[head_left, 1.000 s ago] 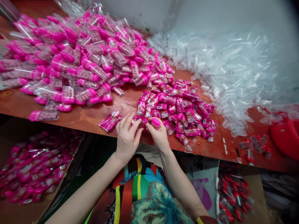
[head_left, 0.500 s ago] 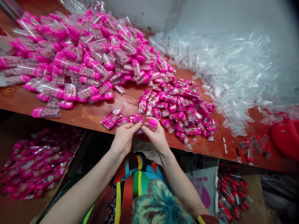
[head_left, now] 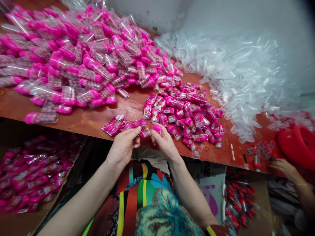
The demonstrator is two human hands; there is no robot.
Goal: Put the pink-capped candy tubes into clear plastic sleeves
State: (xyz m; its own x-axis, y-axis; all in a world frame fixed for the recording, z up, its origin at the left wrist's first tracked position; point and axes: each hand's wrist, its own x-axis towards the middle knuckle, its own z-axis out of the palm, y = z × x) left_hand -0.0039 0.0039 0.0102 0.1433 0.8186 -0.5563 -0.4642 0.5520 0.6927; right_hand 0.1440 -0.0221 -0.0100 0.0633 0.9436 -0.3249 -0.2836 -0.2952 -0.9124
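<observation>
My left hand [head_left: 125, 144] is closed, thumb and forefinger pinching the edge of a pink printed wrapper [head_left: 145, 131] at the table's front edge. My right hand [head_left: 166, 142] is wrapped round a small candy tube with a pink cap [head_left: 157, 128]; most of its body is hidden by the fingers. Beside my left hand lie several flat pink wrappers [head_left: 113, 125]. To the right of my right hand is a heap of wrapped pink tubes [head_left: 183, 109].
A big pile of pink-capped tubes filled with small balls [head_left: 73, 62] covers the left. Clear empty tubes [head_left: 236, 75] are heaped at right. Below stand boxes of wrapped pink pieces [head_left: 31, 177] and red-capped ones [head_left: 238, 200]. Another person's hand [head_left: 285, 168] is near a red container [head_left: 299, 146].
My hands have moved apart, the left one drawing back leftward and the right one keeping the tube. Another person's hand has come into view at the right.
</observation>
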